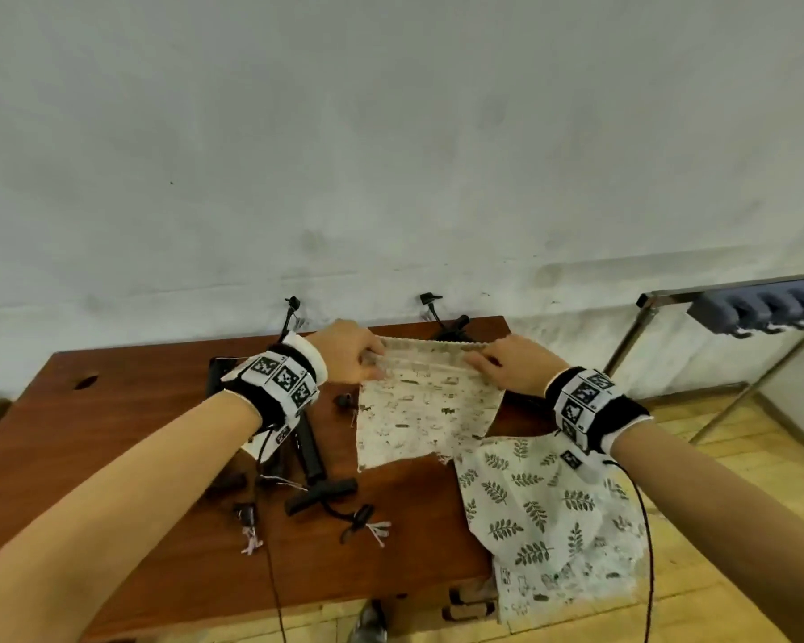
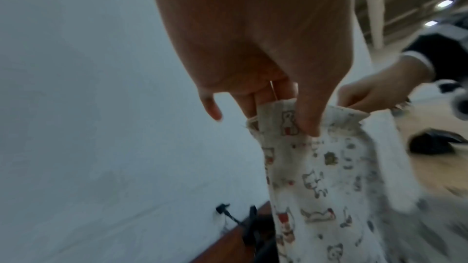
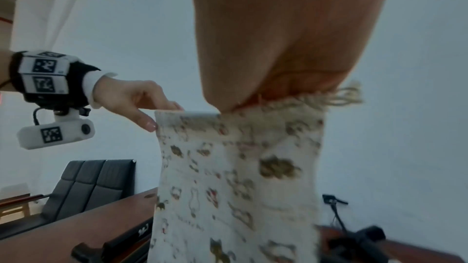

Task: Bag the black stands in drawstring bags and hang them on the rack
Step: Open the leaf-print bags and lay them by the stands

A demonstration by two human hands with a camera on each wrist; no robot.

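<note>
Above the table (image 1: 112, 433), both hands are holding a cat-print bag (image 1: 425, 410) up by its top hem. Left hand (image 1: 344, 352) is pinching the bag's left corner; right hand (image 1: 514, 368) is pinching its right corner. Black stands (image 1: 314, 461) are lying on the table left of the bag, a leaf-print bag (image 1: 539, 508) right of it.

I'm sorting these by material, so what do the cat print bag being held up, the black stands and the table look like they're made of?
Cat print bag: woven cloth, likely cotton or linen, matte; it hangs limp, with a frayed cord end at the top.
Black stands: probably plastic or coated metal, dull black; too blurred to tell.
Table: reddish-brown wood or wood veneer with a slight sheen.
</note>
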